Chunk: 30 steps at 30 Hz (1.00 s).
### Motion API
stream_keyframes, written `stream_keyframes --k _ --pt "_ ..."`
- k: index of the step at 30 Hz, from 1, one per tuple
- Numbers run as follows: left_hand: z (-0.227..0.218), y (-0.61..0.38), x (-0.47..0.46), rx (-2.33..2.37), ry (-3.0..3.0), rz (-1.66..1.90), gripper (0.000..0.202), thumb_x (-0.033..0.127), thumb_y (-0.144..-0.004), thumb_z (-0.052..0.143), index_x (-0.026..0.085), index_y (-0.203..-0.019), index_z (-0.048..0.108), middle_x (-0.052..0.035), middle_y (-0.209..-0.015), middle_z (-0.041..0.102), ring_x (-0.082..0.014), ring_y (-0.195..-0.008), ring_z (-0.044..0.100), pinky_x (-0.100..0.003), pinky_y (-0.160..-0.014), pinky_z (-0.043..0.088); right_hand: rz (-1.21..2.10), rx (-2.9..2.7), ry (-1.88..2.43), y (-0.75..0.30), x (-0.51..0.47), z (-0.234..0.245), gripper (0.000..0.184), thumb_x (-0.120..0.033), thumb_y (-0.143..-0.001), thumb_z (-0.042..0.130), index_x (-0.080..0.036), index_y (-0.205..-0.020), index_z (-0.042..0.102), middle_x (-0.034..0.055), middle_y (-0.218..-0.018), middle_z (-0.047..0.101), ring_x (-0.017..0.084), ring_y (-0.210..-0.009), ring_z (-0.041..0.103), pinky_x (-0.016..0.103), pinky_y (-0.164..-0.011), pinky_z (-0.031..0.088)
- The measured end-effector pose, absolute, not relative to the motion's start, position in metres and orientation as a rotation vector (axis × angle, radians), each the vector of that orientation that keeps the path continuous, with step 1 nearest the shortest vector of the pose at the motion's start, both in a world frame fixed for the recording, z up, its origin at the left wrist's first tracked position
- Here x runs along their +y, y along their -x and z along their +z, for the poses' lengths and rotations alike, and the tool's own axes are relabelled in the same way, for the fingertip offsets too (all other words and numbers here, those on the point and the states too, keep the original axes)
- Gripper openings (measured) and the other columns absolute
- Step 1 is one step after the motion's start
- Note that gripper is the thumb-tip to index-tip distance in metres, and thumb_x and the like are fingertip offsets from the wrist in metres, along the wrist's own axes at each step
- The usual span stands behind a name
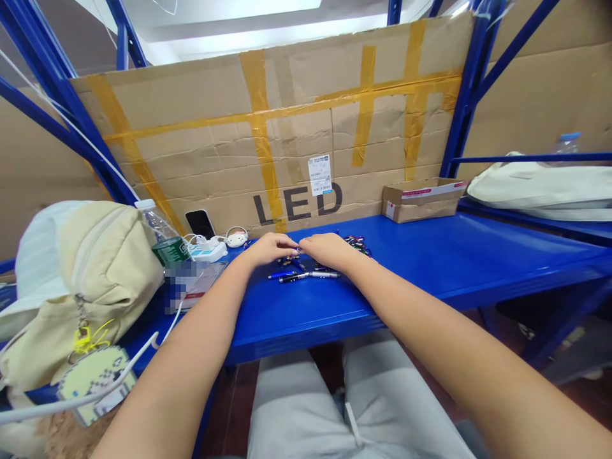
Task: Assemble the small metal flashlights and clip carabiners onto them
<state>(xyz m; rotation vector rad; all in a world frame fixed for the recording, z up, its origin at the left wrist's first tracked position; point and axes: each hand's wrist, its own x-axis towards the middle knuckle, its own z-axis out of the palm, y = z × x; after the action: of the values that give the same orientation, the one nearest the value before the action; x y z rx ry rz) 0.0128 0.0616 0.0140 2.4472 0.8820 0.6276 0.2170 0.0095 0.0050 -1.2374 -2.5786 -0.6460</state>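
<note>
My left hand point(271, 248) and my right hand point(327, 250) meet above the blue table, fingertips almost touching. Both have bent, closed fingers around something small between them, too small and covered to make out. Just in front of the hands lie a blue pen point(281, 275), a black pen point(294, 278) and a silver pen point(325, 274), roughly in a row. Under the left fingers are some small parts point(289, 261), partly hidden. A pile of small dark and coloured pieces point(357, 243) sits behind and beside my right hand, which covers part of it.
Left of my arm are a beige bag point(109, 255), a bottle point(167, 239), a white power strip point(208, 251), a phone point(199, 223) and a white cable point(119, 382). An open carton point(424, 203) stands at the back right against the cardboard wall point(191, 159).
</note>
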Motion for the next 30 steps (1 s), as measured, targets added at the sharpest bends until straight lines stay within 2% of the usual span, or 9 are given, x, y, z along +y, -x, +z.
stream_keyframes --k 12,14,17,20,22,24,27,30 --pt "0.015 -0.017 0.06 0.81 -2.629 0.749 0.031 0.039 -0.079 0.064 0.016 -0.095 0.075 -0.0056 -0.083 0.07 -0.0171 -0.079 0.063 -0.029 -0.075 0.049 -0.461 -2.536 1.295 -0.22 0.009 0.006 0.021 -0.026 -0.096 0.04 -0.018 -0.098 0.059 0.0082 -0.095 0.071 0.022 -0.084 0.066 0.027 -0.061 0.035" --pt "0.016 -0.02 0.058 0.846 -2.615 0.806 0.031 0.04 -0.079 0.064 0.016 -0.095 0.075 -0.0054 -0.083 0.07 -0.0174 -0.078 0.063 -0.029 -0.074 0.05 -0.362 -2.46 1.3 -0.221 0.01 0.005 0.025 -0.031 -0.097 0.038 -0.018 -0.097 0.058 0.0096 -0.095 0.07 0.021 -0.085 0.064 0.026 -0.063 0.035" --pt "0.018 -0.027 0.053 0.942 -2.563 0.958 0.03 0.037 -0.078 0.065 0.017 -0.097 0.074 -0.0056 -0.088 0.071 -0.0175 -0.079 0.064 -0.03 -0.074 0.051 -0.009 -2.258 1.26 -0.22 0.013 0.004 0.029 -0.034 -0.097 0.033 -0.018 -0.089 0.056 0.0077 -0.09 0.068 0.017 -0.081 0.061 0.025 -0.066 0.037" --pt "0.02 -0.035 0.047 0.971 -2.554 1.075 0.031 0.032 -0.076 0.068 0.016 -0.102 0.071 -0.0063 -0.096 0.072 -0.0183 -0.086 0.066 -0.03 -0.079 0.052 0.399 -2.057 1.203 -0.219 0.017 0.005 0.028 -0.032 -0.093 0.035 -0.019 -0.073 0.05 0.0019 -0.072 0.063 0.014 -0.068 0.056 0.023 -0.063 0.038" --pt "0.021 -0.037 0.045 0.956 -2.573 1.069 0.037 0.031 -0.075 0.07 0.016 -0.109 0.069 -0.0067 -0.098 0.073 -0.0191 -0.089 0.067 -0.03 -0.083 0.052 0.551 -1.952 1.202 -0.221 0.02 0.006 0.025 -0.029 -0.088 0.039 -0.019 -0.067 0.047 -0.0007 -0.064 0.059 0.013 -0.062 0.053 0.023 -0.059 0.037" --pt "0.02 -0.033 0.049 0.974 -2.587 1.074 0.04 0.034 -0.08 0.066 0.015 -0.116 0.065 -0.0078 -0.105 0.072 -0.0196 -0.096 0.066 -0.031 -0.088 0.051 0.605 -1.878 1.227 -0.225 0.022 0.007 0.021 -0.027 -0.083 0.041 -0.019 -0.064 0.047 -0.0017 -0.06 0.056 0.012 -0.059 0.05 0.023 -0.057 0.036" --pt "0.014 -0.013 0.065 1.213 -2.632 1.132 0.038 0.033 -0.094 0.044 0.012 -0.121 0.062 -0.0107 -0.122 0.065 -0.02 -0.114 0.059 -0.033 -0.101 0.044 0.56 -1.806 1.296 -0.235 0.024 0.011 0.019 -0.026 -0.078 0.042 -0.02 -0.061 0.046 -0.002 -0.056 0.053 0.013 -0.057 0.049 0.024 -0.056 0.035" --pt "0.001 0.011 0.084 1.587 -2.763 0.784 0.041 0.024 -0.094 0.038 0.009 -0.129 0.054 -0.0129 -0.135 0.055 -0.0208 -0.128 0.048 -0.034 -0.111 0.032 0.539 -1.727 1.346 -0.247 0.023 0.017 0.017 -0.027 -0.075 0.043 -0.02 -0.059 0.045 -0.0026 -0.052 0.05 0.012 -0.054 0.046 0.025 -0.054 0.033"
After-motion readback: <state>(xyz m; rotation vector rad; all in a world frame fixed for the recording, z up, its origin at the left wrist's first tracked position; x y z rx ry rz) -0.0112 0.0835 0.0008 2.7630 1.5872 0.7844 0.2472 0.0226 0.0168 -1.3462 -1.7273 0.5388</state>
